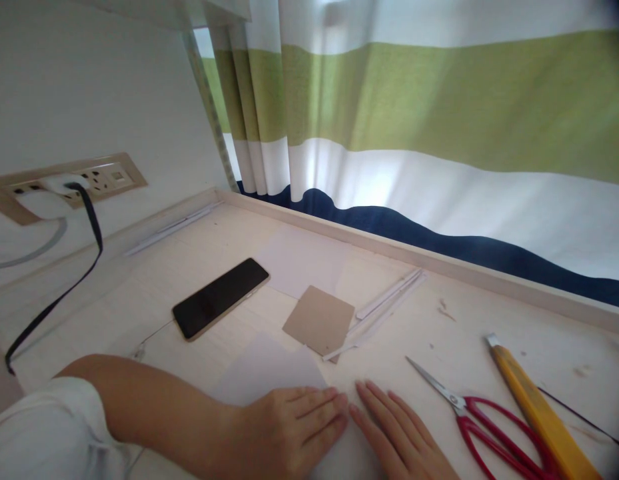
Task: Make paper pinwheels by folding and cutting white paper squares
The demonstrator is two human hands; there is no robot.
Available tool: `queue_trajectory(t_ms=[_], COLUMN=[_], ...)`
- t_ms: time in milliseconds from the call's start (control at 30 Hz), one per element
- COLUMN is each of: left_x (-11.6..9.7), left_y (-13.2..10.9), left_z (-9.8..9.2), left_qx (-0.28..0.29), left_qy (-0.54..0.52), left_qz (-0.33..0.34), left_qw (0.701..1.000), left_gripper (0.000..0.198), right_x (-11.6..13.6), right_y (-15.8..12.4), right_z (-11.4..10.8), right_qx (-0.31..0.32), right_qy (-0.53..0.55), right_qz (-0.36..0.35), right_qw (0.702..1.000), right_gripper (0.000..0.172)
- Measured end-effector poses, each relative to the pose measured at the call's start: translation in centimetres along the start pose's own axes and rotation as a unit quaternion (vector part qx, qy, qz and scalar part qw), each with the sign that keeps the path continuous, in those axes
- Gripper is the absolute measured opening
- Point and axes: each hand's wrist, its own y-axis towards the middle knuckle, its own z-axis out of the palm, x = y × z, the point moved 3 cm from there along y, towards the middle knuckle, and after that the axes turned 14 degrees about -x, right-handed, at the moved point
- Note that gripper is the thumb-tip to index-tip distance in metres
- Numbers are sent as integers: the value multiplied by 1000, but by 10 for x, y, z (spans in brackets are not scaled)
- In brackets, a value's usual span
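A sheet of white paper (pixel 274 367) lies at the near edge, partly covered by both hands. My left hand (pixel 299 430) rests on it palm down, fingers stretched out side by side and pointing right. Close by on the right, my right hand (pixel 396 430) also lies flat, its fingers extended up and to the left, fingertips almost meeting the left ones. Neither hand grips anything visible. Just beyond the paper sits a square of brown cardboard (pixel 320 320). Red-handled scissors (pixel 459 403) lie right of my right hand, blades closed.
A yellow utility knife (pixel 534 407) lies beyond the scissors. Behind the paper is a black phone (pixel 222 297). Thin paper strips (pixel 389 297) and another pale sheet (pixel 306 260) lie farther back. A raised rim (pixel 339 233) borders the table; a black cable (pixel 96 233) hangs from the wall socket.
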Motion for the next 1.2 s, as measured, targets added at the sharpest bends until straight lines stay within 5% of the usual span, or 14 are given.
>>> queue_trajectory(t_ms=[300, 567, 667, 867, 1033, 1200], left_x=[-4, -13, -16, -21, -18, -19], left_y=[-8, 10, 23, 36, 36, 33], left_z=[10, 12, 13, 18, 13, 10], left_qx=[-105, -194, -231, -324, -385, -416], left_qy=[54, 6, 11, 28, 36, 19], left_qz=[51, 151, 183, 235, 261, 373], left_qw=[992, 969, 956, 916, 884, 829], left_gripper=[37, 40, 42, 37, 25, 28], right_x=[-1, 1, -1, -7, -12, -13], right_y=[2, -1, -7, -11, -6, -4], right_z=[-5, -17, -16, -19, -22, -21], right_qx=[1, 27, 62, 74, 36, 26], right_qy=[55, 188, 251, 377, 431, 489], right_qz=[43, 187, 266, 438, 487, 518], right_qw=[998, 964, 929, 813, 759, 701], right_gripper=[41, 58, 54, 38, 36, 39])
